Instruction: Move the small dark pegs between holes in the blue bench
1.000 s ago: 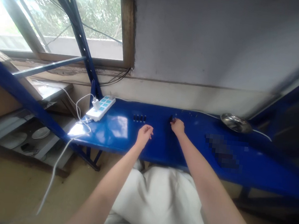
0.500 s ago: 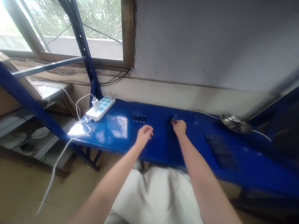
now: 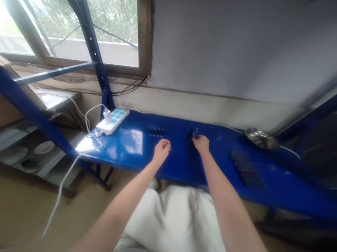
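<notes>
My left hand (image 3: 161,149) rests on the blue metal table (image 3: 129,154) with its fingers curled in; what it holds, if anything, is hidden. A short row of small dark pieces (image 3: 156,132) lies just beyond it. My right hand (image 3: 201,142) reaches farther back, fingers pinched at a small dark piece (image 3: 193,134) near the table's rear edge. A few more tiny dark pieces (image 3: 215,128) lie behind and right of it.
A white power strip (image 3: 113,119) with a plugged charger and trailing white cable sits at the table's left end. A steel bowl (image 3: 259,138) stands at the back right. A blurred patch lies right of my right arm. Blue shelf struts and a window rise on the left.
Both hands stay where they were on the table. The view has shifted slightly upward and to the left.
</notes>
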{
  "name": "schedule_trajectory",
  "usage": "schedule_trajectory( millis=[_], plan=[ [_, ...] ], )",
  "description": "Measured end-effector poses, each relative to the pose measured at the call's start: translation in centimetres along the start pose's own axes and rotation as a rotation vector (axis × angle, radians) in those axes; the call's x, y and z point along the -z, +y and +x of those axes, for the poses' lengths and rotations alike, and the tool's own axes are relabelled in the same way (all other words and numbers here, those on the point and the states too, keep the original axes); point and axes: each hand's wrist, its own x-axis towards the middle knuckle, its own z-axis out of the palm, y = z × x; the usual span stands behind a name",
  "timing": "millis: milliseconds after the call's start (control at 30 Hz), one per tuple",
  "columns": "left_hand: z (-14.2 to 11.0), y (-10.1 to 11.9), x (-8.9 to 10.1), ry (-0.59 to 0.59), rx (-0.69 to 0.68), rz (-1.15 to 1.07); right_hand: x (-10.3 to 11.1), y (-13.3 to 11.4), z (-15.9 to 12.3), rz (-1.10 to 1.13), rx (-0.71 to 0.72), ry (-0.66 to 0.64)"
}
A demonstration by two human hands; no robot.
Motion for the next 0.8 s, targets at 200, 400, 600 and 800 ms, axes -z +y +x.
schedule_trajectory(
  millis=[200,400,600,800],
  plan=[
    [-0.3,-0.4,-0.5,0.117,-0.184,0.212,-0.7,-1.1,-5.4,0.373,0.148,0.277],
    [0.8,2.2,1.1,-0.085,-0.398,0.49,-1.8,-1.5,-7.9,0.447,0.313,0.365],
    [6.2,9.3,4.4,-0.259,-0.661,0.939,-2.1,-1.0,-8.1,0.397,0.382,0.386],
    [9.6,10.9,5.1,-0.551,-0.639,1.429,-2.1,-1.1,-8.4,0.322,0.445,0.33]
  ],
)
